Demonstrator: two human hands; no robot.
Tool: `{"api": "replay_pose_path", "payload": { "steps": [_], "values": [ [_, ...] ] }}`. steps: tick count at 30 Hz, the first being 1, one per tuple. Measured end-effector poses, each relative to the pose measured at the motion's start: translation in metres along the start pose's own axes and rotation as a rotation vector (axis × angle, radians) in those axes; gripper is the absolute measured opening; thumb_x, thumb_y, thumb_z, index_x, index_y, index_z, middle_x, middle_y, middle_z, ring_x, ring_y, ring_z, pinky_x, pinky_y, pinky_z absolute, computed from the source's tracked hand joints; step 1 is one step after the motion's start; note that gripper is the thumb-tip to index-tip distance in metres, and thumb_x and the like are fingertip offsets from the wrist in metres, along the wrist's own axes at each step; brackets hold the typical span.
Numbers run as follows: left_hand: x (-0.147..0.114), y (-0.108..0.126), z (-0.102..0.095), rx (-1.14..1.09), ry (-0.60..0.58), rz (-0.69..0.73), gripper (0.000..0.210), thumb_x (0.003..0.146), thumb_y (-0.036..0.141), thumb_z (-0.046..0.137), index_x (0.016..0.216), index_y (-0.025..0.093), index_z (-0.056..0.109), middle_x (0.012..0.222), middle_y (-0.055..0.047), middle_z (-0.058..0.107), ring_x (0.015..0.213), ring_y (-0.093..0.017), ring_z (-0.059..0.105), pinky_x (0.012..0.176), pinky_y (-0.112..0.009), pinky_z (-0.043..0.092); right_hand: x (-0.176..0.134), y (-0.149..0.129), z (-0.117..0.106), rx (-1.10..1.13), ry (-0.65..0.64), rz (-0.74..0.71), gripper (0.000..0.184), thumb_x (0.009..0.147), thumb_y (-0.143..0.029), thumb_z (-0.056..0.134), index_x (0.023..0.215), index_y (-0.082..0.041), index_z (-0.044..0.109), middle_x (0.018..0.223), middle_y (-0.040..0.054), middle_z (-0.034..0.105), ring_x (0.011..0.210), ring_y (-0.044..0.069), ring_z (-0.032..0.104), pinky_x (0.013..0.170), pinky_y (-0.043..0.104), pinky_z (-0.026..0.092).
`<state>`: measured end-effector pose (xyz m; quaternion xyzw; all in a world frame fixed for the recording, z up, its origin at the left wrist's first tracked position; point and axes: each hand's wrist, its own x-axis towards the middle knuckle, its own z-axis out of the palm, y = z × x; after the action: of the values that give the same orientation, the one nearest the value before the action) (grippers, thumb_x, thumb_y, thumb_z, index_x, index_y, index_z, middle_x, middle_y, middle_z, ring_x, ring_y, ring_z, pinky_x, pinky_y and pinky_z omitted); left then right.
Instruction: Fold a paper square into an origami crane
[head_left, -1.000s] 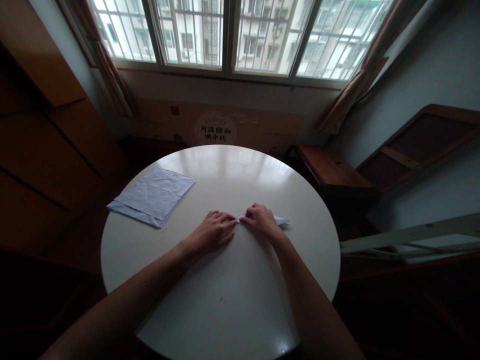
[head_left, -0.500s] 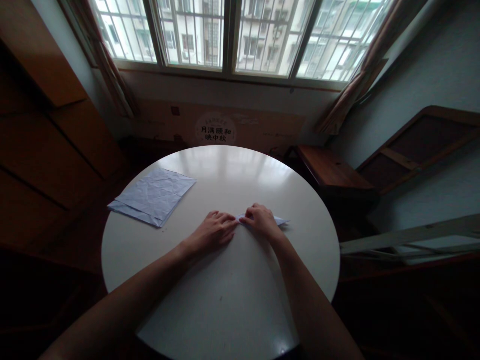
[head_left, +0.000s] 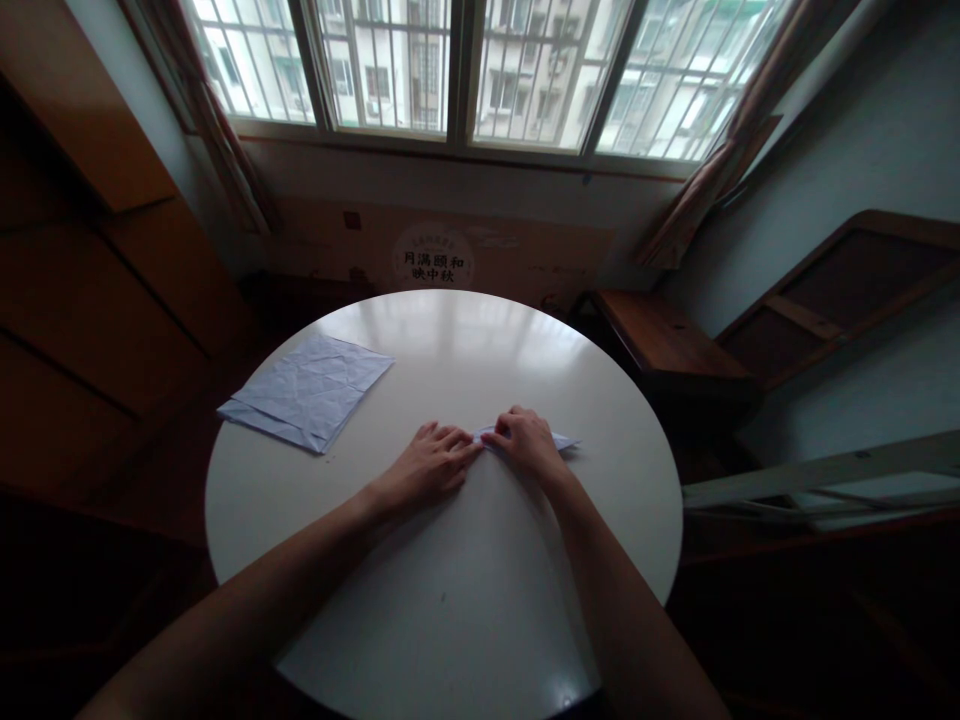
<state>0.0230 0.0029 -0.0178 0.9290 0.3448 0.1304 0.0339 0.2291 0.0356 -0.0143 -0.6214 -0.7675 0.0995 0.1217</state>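
Observation:
A small folded sheet of pale paper (head_left: pixel 564 442) lies near the middle of the white round table (head_left: pixel 450 620), mostly hidden under my fingers. My right hand (head_left: pixel 523 436) is closed on it, fingers bent and pinching its left part, while a pointed end sticks out to the right. My left hand (head_left: pixel 439 460) rests against the left end of the paper, its fingers close together and pressed down there. The fingertips of both hands almost meet. Farther left on the tabletop lies a stack of creased pale paper sheets (head_left: pixel 311 390).
A wooden bench (head_left: pixel 667 335) stands beyond the table at the right, with a wood-framed panel (head_left: pixel 847 290) leaning on the wall. Orange-brown cabinets (head_left: pixel 82 280) line the left side. A barred window (head_left: pixel 390 70) with curtains is ahead, above a printed cardboard panel (head_left: pixel 525 250).
My left hand's fingertips have shifted slightly right along the paper's edge. My right hand and the paper stay nearly where they were.

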Motion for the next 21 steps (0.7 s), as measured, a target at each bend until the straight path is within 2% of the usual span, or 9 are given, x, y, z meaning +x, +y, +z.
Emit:
{"api": "replay_pose_path", "payload": {
  "steps": [12,14,18,21],
  "values": [
    [0.002,0.000,-0.001,-0.026,0.014,-0.006,0.046,0.085,0.022,0.053,0.130,0.028,0.049,0.129,-0.005,0.056,0.120,-0.021,0.048,0.110,-0.046,0.020,0.000,0.006,0.000,0.020,0.023,-0.029,0.024,0.081,-0.044,0.063,0.075,-0.021,0.068,0.088,0.0057,0.061,0.089,0.021,0.053,0.077,0.032,0.035],
    [0.001,-0.003,-0.003,-0.035,0.031,-0.020,0.041,0.086,0.022,0.053,0.126,0.028,0.053,0.125,-0.004,0.059,0.116,-0.020,0.051,0.110,-0.045,0.020,-0.001,0.007,0.000,0.029,0.073,-0.031,0.021,0.080,-0.043,0.065,0.078,-0.022,0.069,0.092,0.0059,0.061,0.093,0.023,0.052,0.080,0.033,0.035],
    [-0.002,-0.015,-0.007,0.005,0.100,-0.129,0.030,0.088,0.023,0.050,0.116,0.026,0.061,0.115,-0.005,0.063,0.106,-0.020,0.057,0.109,-0.046,0.023,-0.006,0.002,-0.001,0.029,0.273,-0.053,0.018,0.080,-0.037,0.066,0.093,-0.025,0.070,0.106,0.0072,0.059,0.104,0.026,0.046,0.088,0.038,0.033],
    [-0.004,-0.020,-0.009,0.035,0.126,-0.199,0.026,0.088,0.023,0.050,0.110,0.024,0.063,0.109,-0.006,0.065,0.100,-0.020,0.058,0.105,-0.046,0.028,-0.009,-0.008,-0.001,0.028,0.301,-0.127,0.019,0.086,-0.029,0.059,0.101,-0.026,0.069,0.110,0.0082,0.058,0.106,0.026,0.043,0.090,0.039,0.031]
  ]
}}
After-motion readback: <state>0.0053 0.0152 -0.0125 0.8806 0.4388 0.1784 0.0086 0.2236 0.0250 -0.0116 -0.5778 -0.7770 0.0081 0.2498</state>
